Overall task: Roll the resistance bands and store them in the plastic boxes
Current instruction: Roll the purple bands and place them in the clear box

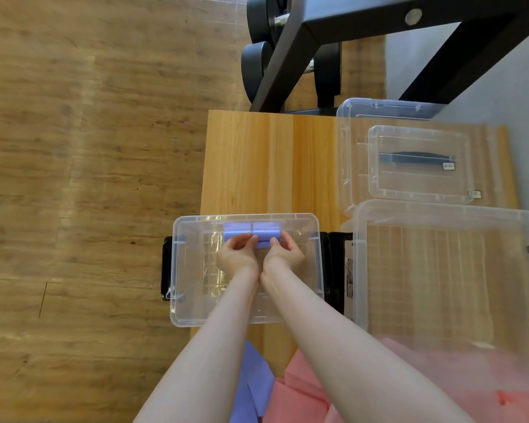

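Head view, looking down on a narrow wooden table [266,166] standing on a wood-plank floor [89,148]. A clear plastic box [184,270], lid off, sits at the table's left edge and overhangs it slightly, with black latches on its short sides. Both hands reach into this box. The left hand [237,254] and the right hand [284,251] are side by side, wrists almost touching, and together pinch a small rolled purple resistance band [264,244] between their fingertips. Two more rolled purple bands [252,230] lie end to end against the box's far wall, just beyond the held roll.

At the table's near edge, partly under the forearms, lie unrolled bands: a purple one [252,386] and pink ones [306,392]. A larger clear box [361,270], open, fills the table's right side; pink material shows through its near wall. Beyond it, toward the far right corner, stands another clear box [345,154] with a smaller clear lid [419,163] resting on it, the lid bearing a dark handle. Past the table's far edge are a black metal frame [290,56] and black dumbbells [257,62] on the floor.
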